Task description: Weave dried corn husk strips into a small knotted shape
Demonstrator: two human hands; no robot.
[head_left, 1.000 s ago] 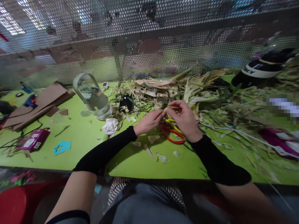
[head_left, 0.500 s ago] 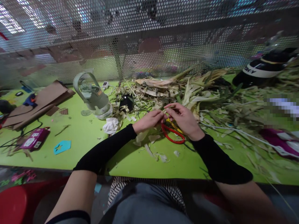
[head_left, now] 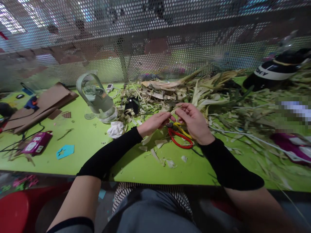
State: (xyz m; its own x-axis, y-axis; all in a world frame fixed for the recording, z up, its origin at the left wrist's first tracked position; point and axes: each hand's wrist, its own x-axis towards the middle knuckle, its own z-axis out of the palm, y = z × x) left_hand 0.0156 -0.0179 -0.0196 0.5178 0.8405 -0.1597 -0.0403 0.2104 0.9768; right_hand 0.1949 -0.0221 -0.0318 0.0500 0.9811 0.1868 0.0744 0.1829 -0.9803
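- Thin pale strip [head_left: 173, 112] is pinched between the fingertips of both hands, just above the worktop [head_left: 136, 168], in front of the husk pile [head_left: 165, 94].
- Left hand [head_left: 155, 122]: fingers closed on the strip's near end (grip partly hidden by the fingers themselves).
- Right hand [head_left: 194, 123]: strip gripped between thumb and forefinger, other fingers curled; the two hands are held close together.
- Tool with red and yellow handles [head_left: 184, 147] is laid below the hands, partly covered by the right one.
- Husk scraps [head_left: 160, 143] are scattered between the forearms, both covered by black sleeves.
- Green bottle [head_left: 100, 102] with a loop handle is stood left of the pile; crumpled tissue [head_left: 116, 129] is dropped just beside its base.
- Far left: brown cardboard [head_left: 46, 102], purple power strip [head_left: 36, 143], blue paper tag [head_left: 65, 151] with a star cut out.
- Right: black bottle [head_left: 263, 72] with a white band is tilted; white cable [head_left: 245, 133] is run across the litter.
- Worktop is backed by a perforated screen [head_left: 97, 48].
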